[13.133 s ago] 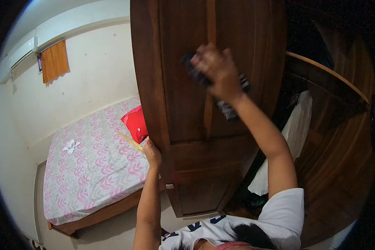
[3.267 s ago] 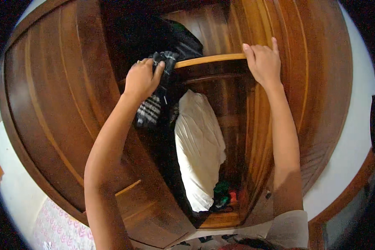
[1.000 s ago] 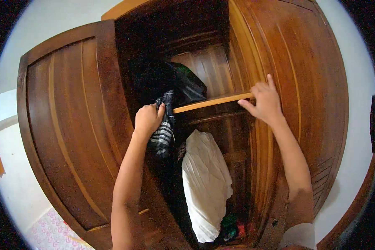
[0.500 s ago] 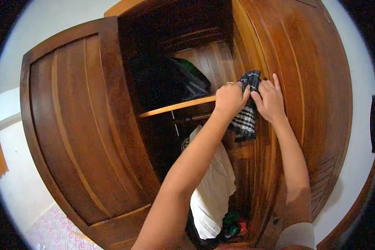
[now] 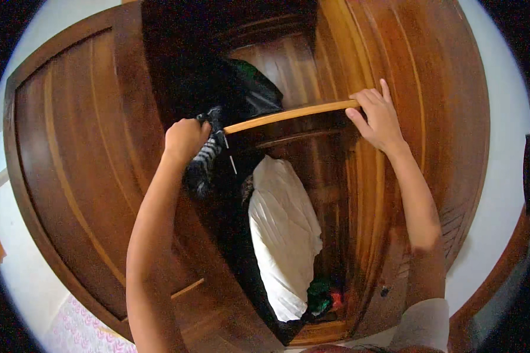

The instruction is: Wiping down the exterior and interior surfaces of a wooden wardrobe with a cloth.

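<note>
A dark cloth with a black-and-white check (image 5: 206, 154) is bunched in my left hand (image 5: 185, 141). That hand is closed round it at the left end of the wardrobe's shelf, and the cloth's lower part hangs down. At the shelf's other end, my right hand (image 5: 378, 120) rests on the wood by the upright frame, thumb and fingers apart, with no cloth in it. Between them runs the light wooden front edge of the shelf (image 5: 291, 113). On the shelf sits a shiny black bag-like bundle (image 5: 259, 88) with some green on it.
The left wardrobe door (image 5: 70, 153) stands swung open; the right door panel (image 5: 447, 129) is beside my right arm. A white cloth (image 5: 282, 235) hangs below the shelf. Green and red items (image 5: 321, 297) lie at the wardrobe's bottom. Patterned pink flooring (image 5: 82, 326) shows lower left.
My left hand has carried the checked cloth leftward, from the shelf's right end to its left end. The right hand stays near the right frame, now without the cloth beside it. The view has shifted slightly.
</note>
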The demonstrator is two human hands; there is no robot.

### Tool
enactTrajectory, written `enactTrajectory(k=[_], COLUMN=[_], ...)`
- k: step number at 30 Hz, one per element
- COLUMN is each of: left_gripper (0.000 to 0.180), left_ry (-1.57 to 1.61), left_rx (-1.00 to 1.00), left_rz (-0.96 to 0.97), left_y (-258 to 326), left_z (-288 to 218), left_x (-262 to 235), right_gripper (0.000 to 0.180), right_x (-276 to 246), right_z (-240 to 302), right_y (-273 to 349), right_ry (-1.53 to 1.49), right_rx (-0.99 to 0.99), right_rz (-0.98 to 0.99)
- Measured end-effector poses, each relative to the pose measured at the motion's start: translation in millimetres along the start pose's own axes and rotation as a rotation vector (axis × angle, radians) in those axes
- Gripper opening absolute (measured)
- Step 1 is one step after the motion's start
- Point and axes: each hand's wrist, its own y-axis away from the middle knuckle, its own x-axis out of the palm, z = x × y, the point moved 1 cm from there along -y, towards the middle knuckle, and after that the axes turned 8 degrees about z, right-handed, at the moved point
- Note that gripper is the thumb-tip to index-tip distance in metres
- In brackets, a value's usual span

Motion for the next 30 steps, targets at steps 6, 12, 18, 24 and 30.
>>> enactTrajectory(k=[6,12,18,24,30], left_gripper=[0.053,0.057,0.032,0.032,0.031], left_ry=[0.357,0.451,0.437,0.255,0.175], left_rx=[0.158,0.446,0.438,0.522,0.294], left_rz=[-0.017,-0.089,-0.68,-0.823,-0.762], left_y=[-14.5,-46.0,-31.2,-21.9,4.9], left_z=[-73.9,-212.2,-298.6,-231.0,-90.1], left_x=[1.5,-10.0,9.5,24.4,38.1], right_gripper=[0.047,0.048,0.052,0.05,0.045], right_x=[0.3,19.3,22.0,20.2,20.0], right_z=[-1.8,-4.9,-7.5,-4.2,9.9], right_y=[29.4,39.9,45.9,46.9,39.7], right_ry=[-0.067,-0.25,-0.258,-0.167,0.023], right_rx=[-0.072,-0.057,-0.113,-0.097,0.018], right_rz=[-0.23,-0.443,-0.469,-0.37,-0.294])
